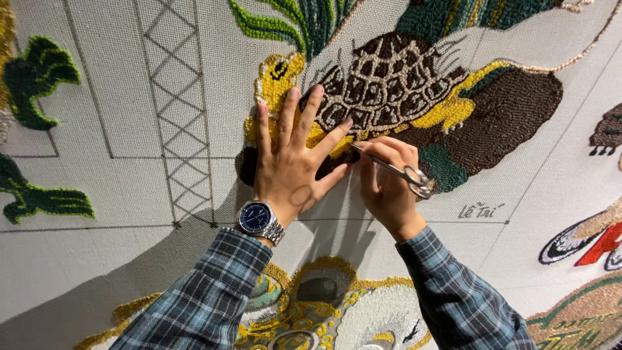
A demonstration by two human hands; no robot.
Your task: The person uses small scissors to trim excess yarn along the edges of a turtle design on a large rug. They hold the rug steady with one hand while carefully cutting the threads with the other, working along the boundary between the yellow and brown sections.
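Note:
My left hand (293, 152) lies flat with fingers spread on a tufted turtle (402, 84) of yellow, brown and cream yarn, worked into a pale backing cloth (116, 97). A steel wristwatch (260, 219) with a dark blue face sits on that wrist. My right hand (387, 185) grips small metal scissors (396, 170). Their blades point left and touch the yarn at the turtle's lower edge, right beside my left index fingertip. Both arms wear blue plaid sleeves.
Green tufted leaves (35, 78) sit at the left and top. A drawn lattice tower (178, 110) and pencil lines mark bare cloth. Another tufted figure (324, 304) in yellow and white lies below my wrists. Coloured patches (593, 243) are at the right edge.

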